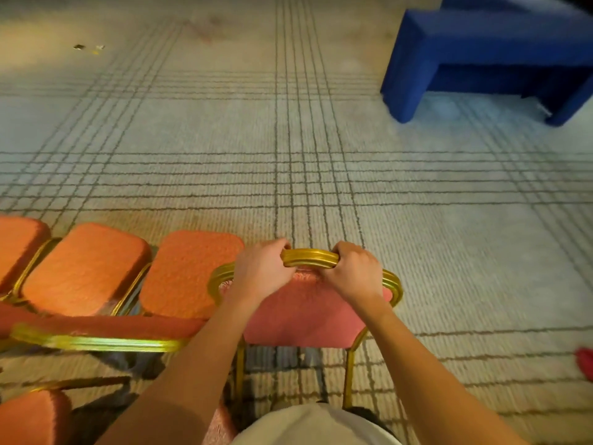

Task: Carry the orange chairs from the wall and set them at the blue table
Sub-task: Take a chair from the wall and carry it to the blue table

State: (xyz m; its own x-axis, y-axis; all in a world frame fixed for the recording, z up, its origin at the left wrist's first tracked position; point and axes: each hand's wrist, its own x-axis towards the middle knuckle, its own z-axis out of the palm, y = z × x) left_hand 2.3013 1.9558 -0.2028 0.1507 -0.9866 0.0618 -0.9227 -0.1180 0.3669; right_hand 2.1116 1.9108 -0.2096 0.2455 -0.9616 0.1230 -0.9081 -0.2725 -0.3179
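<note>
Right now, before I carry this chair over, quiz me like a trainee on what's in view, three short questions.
1. True or false: the left hand and right hand both grip the gold top rail of one orange chair.
2. The blue table appears: A) upper right, B) lower left, C) under the hands.
3. Which hand is nearer the row of chairs?
Key: 1 true; 2 A; 3 left.

open carpet (pixel 224 139) ahead, chair row (pixel 86 268) left
</note>
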